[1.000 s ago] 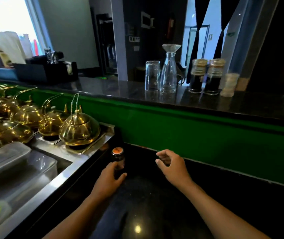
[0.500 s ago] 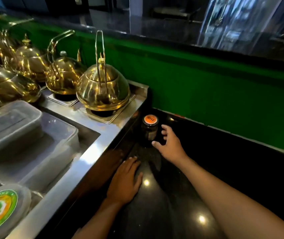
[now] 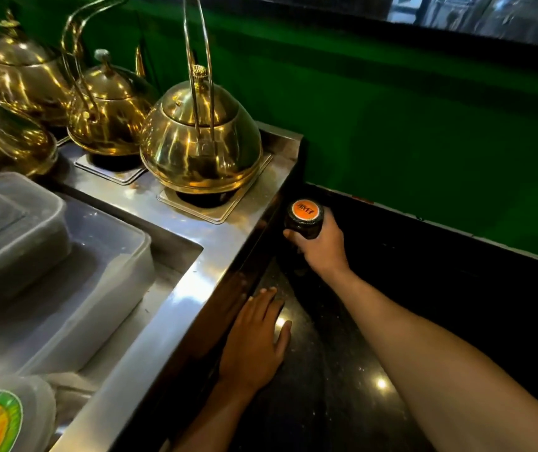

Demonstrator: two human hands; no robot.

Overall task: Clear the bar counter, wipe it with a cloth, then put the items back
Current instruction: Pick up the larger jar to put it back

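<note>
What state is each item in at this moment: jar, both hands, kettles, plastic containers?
Jar: upright, orange lid on, gripped.
Right hand: closed around the jar.
Left hand: flat on the black counter, holding nothing.
Nearest kettle: lid on, handle up.
Plastic containers: lidded, stacked.

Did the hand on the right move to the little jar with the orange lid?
Yes. The right hand slid toward the steel counter's corner and now wraps the jar, which it was only beside before.

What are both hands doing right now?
Left hand: open, flat on the black counter, holding nothing.
Right hand: closed around the dark jar with the orange lid.
</note>
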